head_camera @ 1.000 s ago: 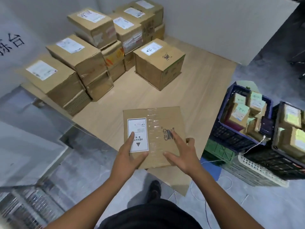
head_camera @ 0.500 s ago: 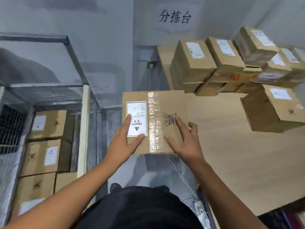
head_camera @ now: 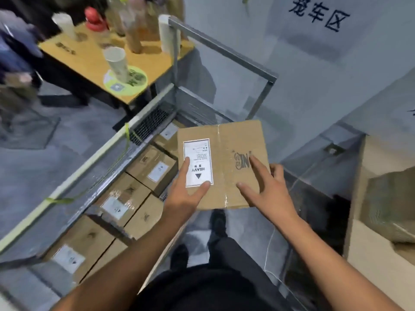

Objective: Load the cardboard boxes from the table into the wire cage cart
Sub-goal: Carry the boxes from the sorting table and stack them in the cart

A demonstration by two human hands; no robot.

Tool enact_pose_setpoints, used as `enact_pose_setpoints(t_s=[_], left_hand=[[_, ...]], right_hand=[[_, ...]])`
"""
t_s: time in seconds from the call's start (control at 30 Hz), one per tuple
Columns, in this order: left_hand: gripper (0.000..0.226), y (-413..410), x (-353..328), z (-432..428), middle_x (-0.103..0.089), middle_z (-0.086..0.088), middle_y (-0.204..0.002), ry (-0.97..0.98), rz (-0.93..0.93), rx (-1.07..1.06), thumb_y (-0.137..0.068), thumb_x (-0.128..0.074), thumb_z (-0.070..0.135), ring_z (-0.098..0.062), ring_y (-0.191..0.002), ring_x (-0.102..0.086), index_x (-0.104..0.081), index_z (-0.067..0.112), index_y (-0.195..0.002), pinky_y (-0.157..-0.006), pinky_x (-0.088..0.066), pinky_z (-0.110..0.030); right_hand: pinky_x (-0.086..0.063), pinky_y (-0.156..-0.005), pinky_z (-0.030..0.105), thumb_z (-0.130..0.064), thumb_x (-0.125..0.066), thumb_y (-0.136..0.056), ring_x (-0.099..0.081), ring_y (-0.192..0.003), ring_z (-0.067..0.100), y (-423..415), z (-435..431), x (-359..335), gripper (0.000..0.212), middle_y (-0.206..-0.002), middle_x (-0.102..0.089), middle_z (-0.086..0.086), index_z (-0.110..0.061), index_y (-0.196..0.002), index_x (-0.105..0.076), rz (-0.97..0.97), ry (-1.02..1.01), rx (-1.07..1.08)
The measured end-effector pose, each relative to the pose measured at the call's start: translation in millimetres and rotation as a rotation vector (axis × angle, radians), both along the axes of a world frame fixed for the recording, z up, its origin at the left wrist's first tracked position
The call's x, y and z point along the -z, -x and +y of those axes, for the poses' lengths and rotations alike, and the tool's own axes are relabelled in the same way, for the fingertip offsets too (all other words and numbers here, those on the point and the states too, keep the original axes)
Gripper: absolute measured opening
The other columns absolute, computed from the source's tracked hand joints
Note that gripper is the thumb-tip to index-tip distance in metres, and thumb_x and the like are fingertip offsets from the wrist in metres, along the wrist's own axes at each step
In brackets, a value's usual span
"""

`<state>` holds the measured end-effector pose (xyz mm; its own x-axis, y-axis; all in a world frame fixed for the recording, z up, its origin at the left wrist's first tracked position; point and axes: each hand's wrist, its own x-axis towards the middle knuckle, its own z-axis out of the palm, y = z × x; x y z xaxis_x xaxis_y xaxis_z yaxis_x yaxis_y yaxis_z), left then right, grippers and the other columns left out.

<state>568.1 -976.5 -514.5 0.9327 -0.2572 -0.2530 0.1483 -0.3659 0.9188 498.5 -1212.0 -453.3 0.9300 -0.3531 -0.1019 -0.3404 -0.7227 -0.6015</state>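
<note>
The wire cage cart (head_camera: 94, 160) holds labelled cardboard boxes (head_camera: 155, 169) packed side by side. The carried box (head_camera: 226, 140), HEAVY label up, hangs in the air over the cart's right end. The left hand (head_camera: 184, 196) and right hand (head_camera: 267, 191) have their fingers clamped on its near corners. Half a second ago the cart sat off to its left.

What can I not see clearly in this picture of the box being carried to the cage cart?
- Small print on the label of the carried box: head view, too small.
- Lower fingers of the left hand and right hand: hidden by the box.
- Floor of the wire cage cart: covered by loaded boxes.
- Bottles on the side table: motion blur.
</note>
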Motion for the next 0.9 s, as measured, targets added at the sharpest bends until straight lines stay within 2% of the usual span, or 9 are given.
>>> enact_pose_setpoints(t_s=[0.07, 0.13, 0.27, 0.33, 0.37, 0.47, 0.6, 0.73, 0.9], left_hand=[[0.086, -13, 4, 5, -0.045, 0.017, -0.15, -0.034, 0.047, -0.126, -0.072, -0.062, 0.077, -0.008, -0.129, -0.05, -0.013, 0.074, -0.143, -0.097, -0.044, -0.026], [0.088, -31, 10, 8, -0.052, 0.019, -0.14, -0.088, 0.038, -0.216, -0.072, -0.061, 0.077, -0.013, -0.115, -0.059, -0.011, 0.072, -0.145, -0.087, -0.052, -0.031], [0.096, -66, 25, 15, -0.042, 0.025, -0.137, -0.125, 0.091, -0.361, -0.078, -0.065, 0.074, -0.01, -0.12, -0.054, -0.014, 0.053, -0.156, -0.095, -0.049, -0.034], [0.096, -81, 33, 16, -0.042, 0.021, -0.144, -0.161, 0.136, -0.393, -0.08, -0.065, 0.074, -0.01, -0.123, -0.052, -0.012, 0.05, -0.157, -0.097, -0.046, -0.033], [0.097, -88, 38, 15, -0.041, 0.02, -0.15, -0.18, 0.15, -0.415, -0.081, -0.064, 0.075, -0.009, -0.126, -0.05, -0.012, 0.049, -0.158, -0.098, -0.044, -0.032], [0.099, -103, 61, 13, -0.041, 0.016, -0.157, -0.208, 0.206, -0.487, -0.079, -0.063, 0.078, -0.011, -0.134, -0.049, -0.01, 0.05, -0.158, -0.103, -0.043, -0.033], [0.102, -117, 101, 12, -0.045, 0.007, -0.157, -0.215, 0.326, -0.569, -0.08, -0.068, 0.07, -0.019, -0.139, -0.048, -0.01, 0.045, -0.16, -0.114, -0.041, -0.046], [0.103, -118, 140, 11, -0.047, 0.031, -0.142, -0.2, 0.382, -0.647, -0.079, -0.07, 0.073, -0.004, -0.122, -0.054, -0.009, 0.048, -0.158, -0.095, -0.046, -0.022], [0.103, -118, 194, 15, -0.05, 0.02, -0.146, -0.196, 0.498, -0.667, -0.079, -0.072, 0.071, -0.013, -0.124, -0.055, -0.009, 0.051, -0.158, -0.087, -0.043, -0.024]], right_hand=[[-0.043, -0.111, 0.045, -0.064, -0.07, -0.081, -0.043, -0.133, 0.021, -42, -1, 9, 0.078, -0.133, -0.029, -0.011, -0.065, -0.146, -0.027, -0.014, -0.014, -0.105], [-0.045, -0.11, 0.046, -0.067, -0.068, -0.081, -0.043, -0.134, 0.02, -85, -3, 24, 0.077, -0.136, -0.03, -0.009, -0.065, -0.146, -0.026, -0.006, -0.033, -0.215], [-0.049, -0.105, 0.046, -0.06, -0.073, -0.083, -0.05, -0.127, 0.029, -167, 3, 54, 0.079, -0.141, -0.032, 0.0, -0.051, -0.15, -0.034, 0.048, -0.061, -0.407], [-0.053, -0.091, 0.037, -0.058, -0.073, -0.082, -0.059, -0.11, 0.032, -198, 5, 75, 0.08, -0.132, -0.035, -0.002, -0.038, -0.151, -0.039, -0.006, -0.004, -0.478], [-0.049, -0.088, 0.032, -0.06, -0.072, -0.081, -0.059, -0.109, 0.031, -214, 5, 86, 0.081, -0.132, -0.033, -0.002, -0.041, -0.151, -0.035, 0.044, -0.011, -0.498], [-0.041, -0.097, 0.028, -0.061, -0.072, -0.082, -0.049, -0.123, 0.024, -255, 3, 121, 0.086, -0.14, -0.025, -0.001, -0.05, -0.152, -0.023, 0.249, -0.09, -0.55], [-0.043, -0.103, 0.03, -0.06, -0.07, -0.085, -0.05, -0.124, 0.025, -288, 7, 160, 0.088, -0.139, -0.027, 0.002, -0.046, -0.156, -0.022, 0.329, -0.112, -0.691], [-0.038, -0.1, 0.025, -0.062, -0.068, -0.087, -0.051, -0.127, 0.026, -307, 15, 200, 0.088, -0.141, -0.026, 0.001, -0.044, -0.157, -0.019, 0.419, -0.117, -0.784], [-0.034, -0.106, 0.027, -0.064, -0.067, -0.086, -0.043, -0.139, 0.032, -318, 21, 263, 0.09, -0.152, -0.02, 0.003, -0.044, -0.158, -0.017, 0.521, -0.124, -0.829]])
